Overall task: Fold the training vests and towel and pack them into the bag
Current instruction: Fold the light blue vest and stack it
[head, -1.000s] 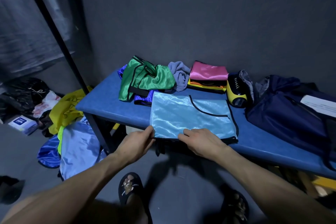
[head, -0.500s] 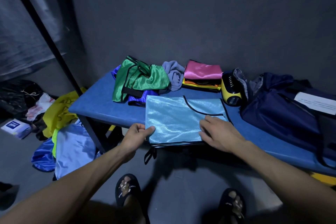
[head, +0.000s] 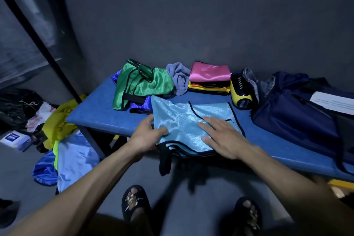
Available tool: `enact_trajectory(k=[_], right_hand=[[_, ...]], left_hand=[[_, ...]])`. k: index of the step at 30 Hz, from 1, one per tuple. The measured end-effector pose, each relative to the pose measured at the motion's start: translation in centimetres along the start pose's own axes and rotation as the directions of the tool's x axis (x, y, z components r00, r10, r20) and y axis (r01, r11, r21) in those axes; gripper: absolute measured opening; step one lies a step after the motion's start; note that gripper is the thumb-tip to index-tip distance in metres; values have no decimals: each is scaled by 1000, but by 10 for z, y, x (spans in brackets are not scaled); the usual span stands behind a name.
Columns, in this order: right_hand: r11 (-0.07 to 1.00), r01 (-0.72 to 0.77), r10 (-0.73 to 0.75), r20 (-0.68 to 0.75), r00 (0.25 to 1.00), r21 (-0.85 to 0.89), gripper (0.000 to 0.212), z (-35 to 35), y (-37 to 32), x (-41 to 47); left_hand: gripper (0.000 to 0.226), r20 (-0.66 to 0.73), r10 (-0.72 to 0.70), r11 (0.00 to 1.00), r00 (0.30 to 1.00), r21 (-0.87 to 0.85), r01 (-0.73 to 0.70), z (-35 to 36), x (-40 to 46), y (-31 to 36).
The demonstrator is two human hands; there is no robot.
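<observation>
A light blue vest (head: 183,120) with black trim lies flat on the blue bench (head: 99,113), its near edge hanging over the front. My left hand (head: 147,136) grips its left edge, thumb on top. My right hand (head: 222,136) presses flat on its right half, fingers spread. Behind it lie a crumpled green vest (head: 141,84) over a dark blue vest (head: 138,106), a bunched grey-purple towel (head: 179,79), and a folded stack with a pink vest (head: 209,72) on top. The navy bag (head: 295,113) sits at the right.
A yellow and black device (head: 241,94) stands between the stack and the bag. A white paper (head: 333,102) lies on the bag. Yellow and blue vests (head: 63,145) are heaped on the floor at the left, beside a black pole (head: 44,44). My sandalled feet show below.
My right hand slid from the vest's near edge up onto its right half and now lies flat. My left hand stayed at the left edge, thumb now on the cloth.
</observation>
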State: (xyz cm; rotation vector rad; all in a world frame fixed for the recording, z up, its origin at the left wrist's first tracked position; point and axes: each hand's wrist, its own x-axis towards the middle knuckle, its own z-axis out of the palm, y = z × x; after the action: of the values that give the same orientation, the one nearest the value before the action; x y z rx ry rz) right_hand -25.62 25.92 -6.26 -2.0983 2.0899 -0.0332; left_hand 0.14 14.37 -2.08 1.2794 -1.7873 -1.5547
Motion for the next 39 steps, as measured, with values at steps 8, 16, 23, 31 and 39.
enact_trajectory(k=[8,16,23,31,39], right_hand=[[997,-29,29,12,1000,67,68,4,17,-2],[362,-24,523,-182,833,932,25,-41,23,0],[-100,-264,379,282,881,959,51,-62,46,-17],[246,-368,517,200,833,897,51,-47,52,-18],[419,-300,530,38,847,857,63,-41,49,-18]], left_hand=[[33,78,96,990,992,100,-103,37,5,60],[45,171,72,977,983,186,-104,100,25,90],[70,362,-37,999,931,-23,49,158,38,87],[23,187,265,899,946,307,-313,121,95,78],[41,290,261,609,921,691,-390,110,157,39]])
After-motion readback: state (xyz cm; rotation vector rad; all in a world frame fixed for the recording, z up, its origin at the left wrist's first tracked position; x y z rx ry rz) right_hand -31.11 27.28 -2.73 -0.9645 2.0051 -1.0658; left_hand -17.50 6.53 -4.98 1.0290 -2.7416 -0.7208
